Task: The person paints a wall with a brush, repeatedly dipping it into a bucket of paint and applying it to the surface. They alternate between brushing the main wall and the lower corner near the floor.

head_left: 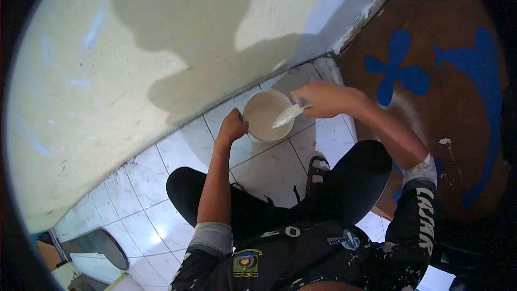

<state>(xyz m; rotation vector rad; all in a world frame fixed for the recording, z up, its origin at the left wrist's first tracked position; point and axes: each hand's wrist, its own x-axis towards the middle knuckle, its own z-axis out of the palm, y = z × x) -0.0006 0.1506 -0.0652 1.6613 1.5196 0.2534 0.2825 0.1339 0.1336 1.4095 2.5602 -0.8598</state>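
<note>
Head view: left fingers (240, 117) grip bucket (258, 96) rim, right fingers (302, 95) clasp scraper (288, 116); blade coated, not yet clear of bucket.

Pale yellow wall (64, 108), 9 to 12 o'clock; dark shadow (183, 16) across it at 11, light streaks (94, 29) at 10. Whitish tile floor (156, 223), dark joints, runs along wall foot. Worn pale edge strip (374, 8) at 1. Brown surface (463, 16), 1 to 4: blue four-lobed shape (398, 70) at 2, long curved blue shape (487, 97) at 3, white fleck (445, 141) between 3 and 4. Dark round-ended object (102, 245) at 8, identity unclear.
</note>
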